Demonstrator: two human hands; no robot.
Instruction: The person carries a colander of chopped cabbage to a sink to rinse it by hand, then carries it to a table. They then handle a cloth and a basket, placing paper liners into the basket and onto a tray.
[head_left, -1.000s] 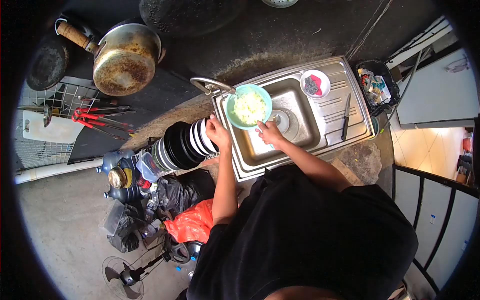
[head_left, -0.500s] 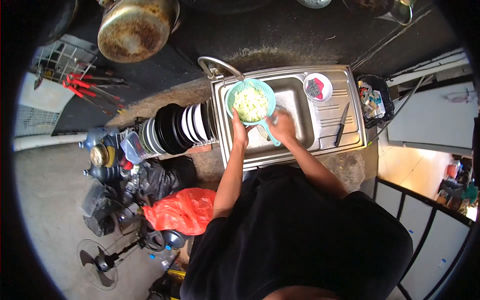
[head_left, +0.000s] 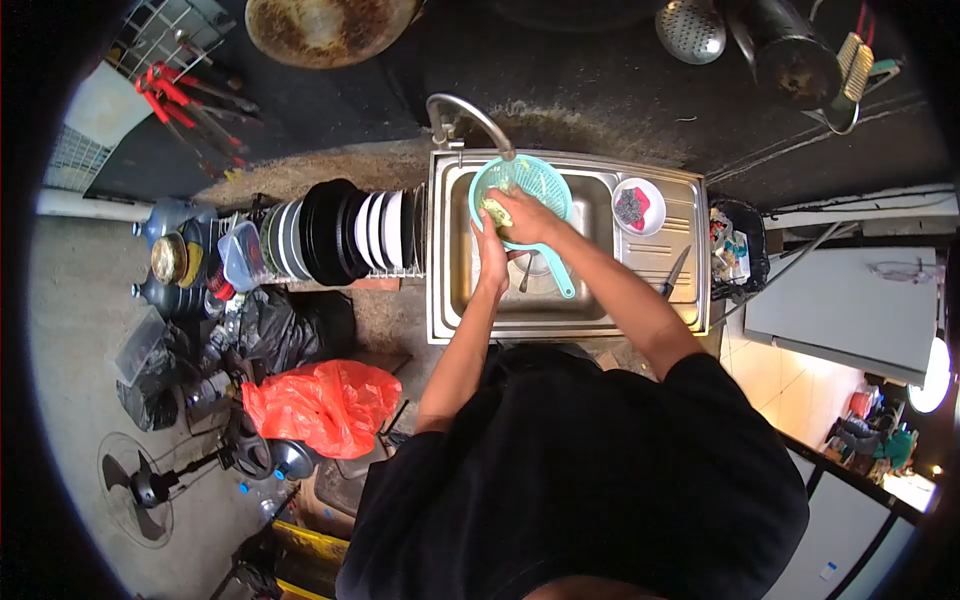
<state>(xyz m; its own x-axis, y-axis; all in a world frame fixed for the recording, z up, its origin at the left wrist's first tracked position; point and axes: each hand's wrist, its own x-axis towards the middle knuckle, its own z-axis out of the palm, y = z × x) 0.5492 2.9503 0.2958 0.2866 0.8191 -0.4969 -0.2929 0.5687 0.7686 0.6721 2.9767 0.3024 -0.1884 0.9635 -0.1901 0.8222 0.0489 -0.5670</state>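
Note:
A turquoise colander with a long handle is held over the sink beneath the faucet. My left hand grips its near left rim, thumb up by the food. Reaching into the colander, my right hand is closed around a clump of pale green shredded vegetable. A few shreds cling to the colander's far wall. The right fingertips are partly hidden by the clump. Below the colander, a dark-handled utensil lies in the sink basin.
On the drainboard stand a white bowl with a scouring pad and pink sponge, and a knife. Plates fill a rack at left. A lined waste basket is at right. Pans and a skimmer hang above.
My right hand has moved from beside the colander's handle into the colander. The shreds, spread out before, are now bunched in my grasp. The camera view has shifted.

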